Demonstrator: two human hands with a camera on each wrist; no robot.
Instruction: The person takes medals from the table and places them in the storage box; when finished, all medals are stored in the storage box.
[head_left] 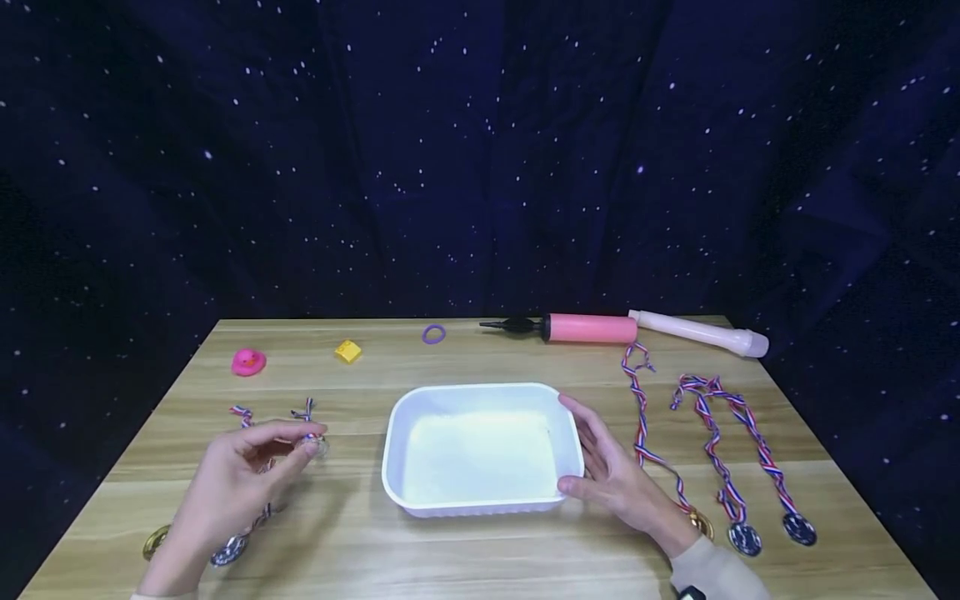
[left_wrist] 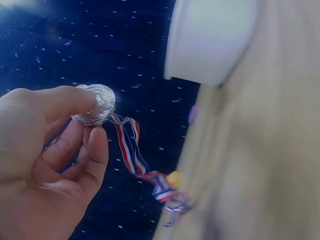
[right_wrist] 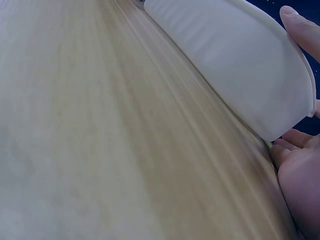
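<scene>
My left hand [head_left: 238, 468] pinches a silver medal [left_wrist: 103, 104] between thumb and fingers, held above the table's left side. Its red, white and blue ribbon [left_wrist: 128, 150] dangles from it. A white plastic tub [head_left: 480, 458] stands in the middle of the table, with nothing inside. At its right end my right hand [head_left: 618, 482] grips the wall, thumb at the front corner of the rim and fingers along the outside. Partly behind my left hand and forearm lie a gold medal [head_left: 154, 542] and another silver medal [head_left: 229, 550].
To the right lie a gold medal [head_left: 702, 523] and two dark silver medals [head_left: 744, 538], their ribbons stretched toward the back. Along the back are a pink duck [head_left: 248, 362], yellow block [head_left: 348, 351], purple ring [head_left: 433, 334], pink hand pump [head_left: 591, 328] and pale tube [head_left: 693, 332].
</scene>
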